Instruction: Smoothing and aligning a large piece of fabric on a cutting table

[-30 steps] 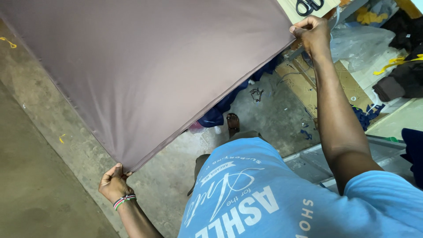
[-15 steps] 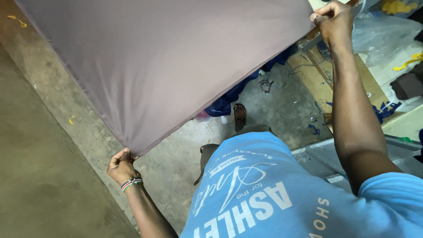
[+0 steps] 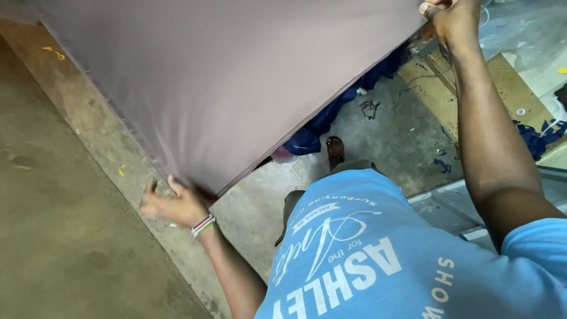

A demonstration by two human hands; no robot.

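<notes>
- Mauve cloth (image 3: 236, 82): stretched taut from 12 o'clock down toward 8 o'clock; its lower corner sits higher than a second ago, so the sheet is being lifted and spread.
- Left hand (image 3: 177, 204): fingers now loosened, splayed under the lower corner, no longer pinching it.
- Right hand (image 3: 452, 18): fingers closed on the upper corner at 1 o'clock.
- Concrete floor (image 3: 65, 236), cardboard (image 3: 508, 88), blue scraps (image 3: 534, 139) beneath.

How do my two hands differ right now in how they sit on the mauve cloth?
The left hand is low, at the bottom corner of the mauve cloth, with its fingers spread loosely; the right hand is raised at the top corner, closed tightly on the edge. The left wrist wears a striped bead bracelet; the right wrist is bare. Both are at corners of the same sheet.
</notes>
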